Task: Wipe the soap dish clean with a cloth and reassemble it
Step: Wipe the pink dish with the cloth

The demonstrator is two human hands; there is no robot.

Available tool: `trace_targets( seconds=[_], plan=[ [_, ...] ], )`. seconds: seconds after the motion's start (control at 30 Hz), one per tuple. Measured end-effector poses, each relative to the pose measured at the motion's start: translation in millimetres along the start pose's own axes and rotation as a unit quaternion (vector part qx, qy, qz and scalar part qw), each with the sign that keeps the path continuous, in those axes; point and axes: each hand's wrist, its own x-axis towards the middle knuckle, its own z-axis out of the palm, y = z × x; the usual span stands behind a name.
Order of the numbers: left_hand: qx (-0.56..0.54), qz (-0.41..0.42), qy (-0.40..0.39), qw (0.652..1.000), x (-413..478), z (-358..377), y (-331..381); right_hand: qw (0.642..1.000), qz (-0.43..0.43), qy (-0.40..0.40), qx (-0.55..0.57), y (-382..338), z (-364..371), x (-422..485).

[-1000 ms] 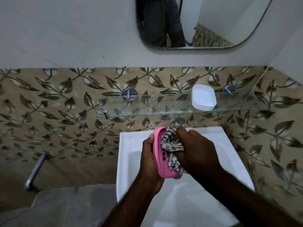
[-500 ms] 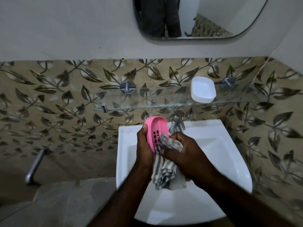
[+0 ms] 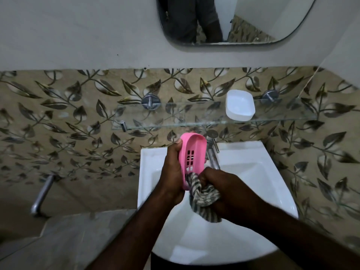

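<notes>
Pink tray (image 3: 191,156) stands on end in the left hand (image 3: 172,173) — its lower end meets the cloth (image 3: 202,195) bunched in the closed right hand (image 3: 229,193).

A tray (image 3: 240,104) sat on the shelf (image 3: 175,115), behind the basin (image 3: 272,172). The tap (image 3: 212,152) stood at the basin's back, under the shelf.

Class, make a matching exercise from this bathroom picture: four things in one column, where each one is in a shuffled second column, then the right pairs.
Things:
1. pink slotted plastic soap tray
2. striped grey and white cloth
3. white plastic soap dish base
4. chrome metal tap

Places:
A. on the glass wall shelf
B. at the back rim of the white ceramic basin
C. gripped in the left hand
D. bunched in the right hand

Pairs: 1-C, 2-D, 3-A, 4-B
</notes>
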Motion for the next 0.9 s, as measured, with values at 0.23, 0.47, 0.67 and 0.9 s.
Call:
trace_targets(
  seconds=[0.23, 0.47, 0.67, 0.9],
  plan=[
    [0.036, -0.040, -0.009, 0.999, 2.5, 7.8, 7.3, 0.974, -0.068, 0.062, -0.209, 25.4, 5.2, 4.1],
    [-0.025, 0.001, 0.047, 0.999, 3.4, 13.3, -1.7, 0.911, 0.137, 0.122, 0.368, -8.4, 16.4, 15.9],
    [-0.068, -0.088, 0.051, 0.993, 2.0, 5.3, 4.6, 0.999, -0.028, 0.009, 0.017, 3.6, 8.9, 3.1],
    [0.020, -0.086, 0.010, 0.996, -0.2, -3.4, -11.1, 0.989, 0.084, 0.046, 0.114, 35.7, -9.8, 9.1]
  ],
)
